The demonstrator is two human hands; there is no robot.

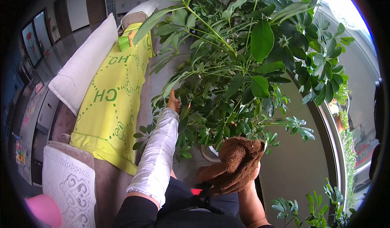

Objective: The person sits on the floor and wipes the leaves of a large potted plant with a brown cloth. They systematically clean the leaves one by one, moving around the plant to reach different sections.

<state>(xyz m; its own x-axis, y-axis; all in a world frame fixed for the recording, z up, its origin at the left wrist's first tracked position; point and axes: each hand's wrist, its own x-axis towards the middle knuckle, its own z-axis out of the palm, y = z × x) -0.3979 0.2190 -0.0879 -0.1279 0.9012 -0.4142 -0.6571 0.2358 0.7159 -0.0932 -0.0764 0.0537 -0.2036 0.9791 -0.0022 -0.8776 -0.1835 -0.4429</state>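
Observation:
A large leafy potted plant (213,106) fills the middle and upper right. My left hand (174,102), below a white sleeve cover (158,151), reaches in among its leaves at the left side; leaves hide most of the fingers, so its hold cannot be told. At the lower right my right hand (257,171) holds a bunched brown cloth (239,164), which covers most of that hand, close under the lowest leaves. Part of a white round rim (210,154) shows behind the cloth.
To the left stands a sofa with a yellow-green cover (112,94), a white cushion (88,60), a green-bristled brush (125,42) and a lace cloth (70,185). A pink object (44,209) is at the lower left. A window frame (332,133) curves along the right, with smaller plants (317,209) below.

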